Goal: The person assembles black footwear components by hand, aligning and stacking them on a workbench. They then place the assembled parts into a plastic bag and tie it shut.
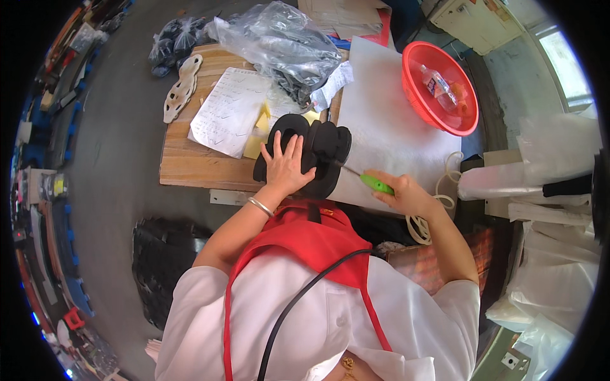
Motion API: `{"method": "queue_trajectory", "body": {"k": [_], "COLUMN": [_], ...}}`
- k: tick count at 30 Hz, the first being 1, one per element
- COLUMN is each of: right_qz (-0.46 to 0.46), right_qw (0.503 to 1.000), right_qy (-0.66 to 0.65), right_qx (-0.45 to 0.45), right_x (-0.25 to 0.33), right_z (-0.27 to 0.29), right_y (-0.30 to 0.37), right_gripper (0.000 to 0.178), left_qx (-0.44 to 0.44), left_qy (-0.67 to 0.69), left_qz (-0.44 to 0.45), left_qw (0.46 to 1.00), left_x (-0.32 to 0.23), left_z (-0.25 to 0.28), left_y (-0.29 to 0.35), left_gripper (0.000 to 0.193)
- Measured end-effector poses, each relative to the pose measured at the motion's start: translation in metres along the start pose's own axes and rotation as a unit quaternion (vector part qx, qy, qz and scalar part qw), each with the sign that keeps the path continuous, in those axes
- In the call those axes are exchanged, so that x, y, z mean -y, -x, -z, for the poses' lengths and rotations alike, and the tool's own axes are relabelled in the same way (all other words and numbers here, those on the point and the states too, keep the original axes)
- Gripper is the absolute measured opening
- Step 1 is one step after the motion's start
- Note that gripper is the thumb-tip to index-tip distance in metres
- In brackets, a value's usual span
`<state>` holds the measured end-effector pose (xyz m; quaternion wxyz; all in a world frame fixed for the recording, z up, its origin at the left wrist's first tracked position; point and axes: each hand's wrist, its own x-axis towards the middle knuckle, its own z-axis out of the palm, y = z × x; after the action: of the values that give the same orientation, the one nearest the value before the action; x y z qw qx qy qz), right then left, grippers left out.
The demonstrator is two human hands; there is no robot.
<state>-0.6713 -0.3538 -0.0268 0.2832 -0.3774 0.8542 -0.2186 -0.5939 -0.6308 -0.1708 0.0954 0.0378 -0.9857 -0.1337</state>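
Black padded pieces with rounded ends [327, 141] lie stacked at the front edge of the wooden table; they look like foam, and I cannot tell their exact kind. My left hand [286, 166] rests on them with its fingers spread, pressing from above. To the right, my right hand [403, 195] is closed round the green handle of a tool [376, 184]. A thin metal shaft runs from that handle towards the black pieces. Its tip meets their right side, so the kind of tool is hidden.
Handwritten sheets [230, 113] and a pale sole-shaped piece with holes [182, 89] lie on the wooden table [190, 162]. Behind them sits a clear plastic bag [286, 41]. A red basin [467, 124] holding a plastic bottle stands at the far right, near pale cord [418, 230].
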Motion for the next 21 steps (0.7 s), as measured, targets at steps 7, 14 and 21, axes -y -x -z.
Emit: {"method": "queue_trajectory", "body": {"k": [7, 14, 21], "right_qz": [-0.051, 0.024, 0.065], "right_qw": [0.983, 0.977, 0.978], "right_qy": [0.119, 0.149, 0.117], "right_qx": [-0.127, -0.152, -0.162], "right_x": [-0.022, -0.003, -0.052], "right_z": [-0.008, -0.048, -0.036], "right_y": [0.008, -0.045, -0.025], "right_gripper": [0.053, 0.054, 0.051], "left_qx": [0.002, 0.017, 0.016], "left_qy": [-0.009, -0.018, -0.02], "left_qz": [-0.003, -0.003, -0.005], "left_qw": [1.0, 1.0, 1.0], "left_x": [-0.001, -0.001, -0.002], "left_z": [0.002, 0.0, 0.002], "left_y": [-0.001, -0.002, -0.002], "left_gripper": [0.083, 0.081, 0.083]}}
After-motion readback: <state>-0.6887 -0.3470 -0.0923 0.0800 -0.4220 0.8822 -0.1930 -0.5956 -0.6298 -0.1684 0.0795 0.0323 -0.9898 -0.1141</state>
